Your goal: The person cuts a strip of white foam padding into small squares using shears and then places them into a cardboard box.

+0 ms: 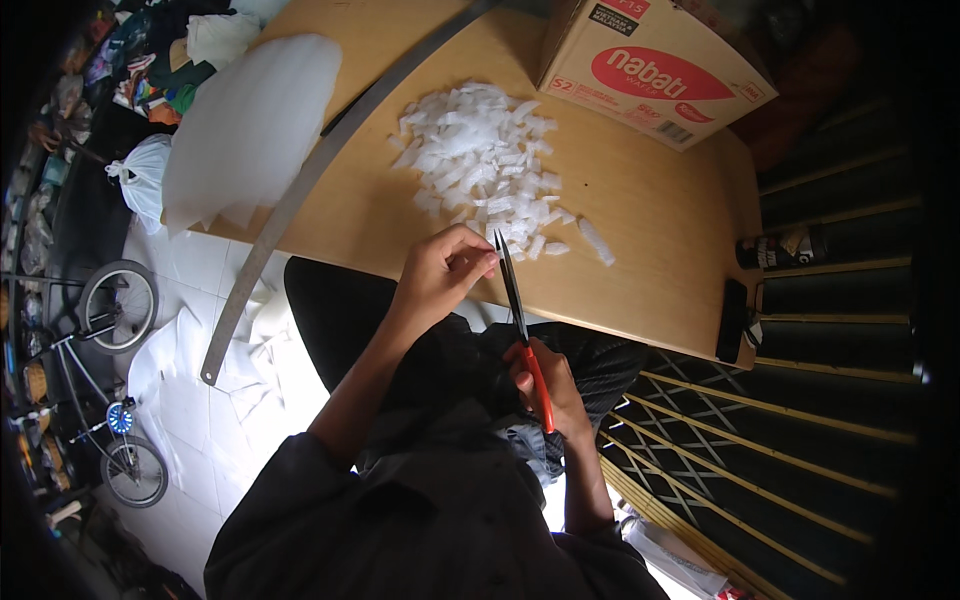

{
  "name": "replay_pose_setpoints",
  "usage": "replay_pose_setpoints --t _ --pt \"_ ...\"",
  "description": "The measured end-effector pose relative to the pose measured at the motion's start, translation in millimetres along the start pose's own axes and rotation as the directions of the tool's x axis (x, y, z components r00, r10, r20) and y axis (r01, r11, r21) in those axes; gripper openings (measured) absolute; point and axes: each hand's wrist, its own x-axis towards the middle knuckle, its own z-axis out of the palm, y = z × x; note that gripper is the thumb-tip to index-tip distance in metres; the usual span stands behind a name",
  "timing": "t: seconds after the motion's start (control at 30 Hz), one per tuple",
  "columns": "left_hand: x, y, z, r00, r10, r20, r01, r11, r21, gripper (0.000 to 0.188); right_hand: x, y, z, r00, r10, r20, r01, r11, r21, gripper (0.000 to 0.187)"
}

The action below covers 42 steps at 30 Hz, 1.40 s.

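Note:
My right hand (556,388) is closed round the red handles of a pair of scissors (516,303). Their dark blades point away from me, over the near edge of the table, and look nearly closed. Beside the blade tips, my left hand (440,278) is pinched, thumb against fingers. Whatever it holds is too small to make out. Just beyond both hands lies a heap of small cut white foam pieces (478,150), see-through in places. One longer strip (596,241) lies apart at its right.
A long metal ruler (300,190) crosses the table's left side and sticks out past its edge. Left of it lies a white foam sheet (255,125). A cardboard carton (650,70) stands at the back right. A dark phone-like object (732,318) and a dark can (785,248) are at the right edge.

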Motion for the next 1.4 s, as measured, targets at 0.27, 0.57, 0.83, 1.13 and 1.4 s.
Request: replay_pose_setpoints --t 0.27,0.57,0.83,1.13,1.4 --pt "-1 4 -9 1.0 -0.023 0.021 0.022 0.999 0.04 0.015 11 -16 0 0.971 0.239 0.005 -0.237 0.959 0.154 0.061" --pt "-5 11 -2 0.99 -0.083 -0.117 0.064 0.986 -0.152 0.025 3 5 10 0.998 0.057 0.01 -0.058 0.988 0.141 0.08" --pt "-8 4 2 0.994 -0.105 -0.01 0.1 0.97 -0.22 0.016 2 1 8 0.998 0.046 0.037 -0.05 0.99 0.128 0.078" --pt "-11 11 7 0.994 -0.107 -0.021 0.102 0.981 -0.166 0.016 7 3 8 0.98 0.196 -0.023 -0.186 0.958 0.218 0.03" --pt "-8 10 9 0.974 -0.094 -0.208 0.057 0.982 -0.181 0.021 1 7 18 0.999 0.048 0.013 -0.049 0.956 0.291 0.077"
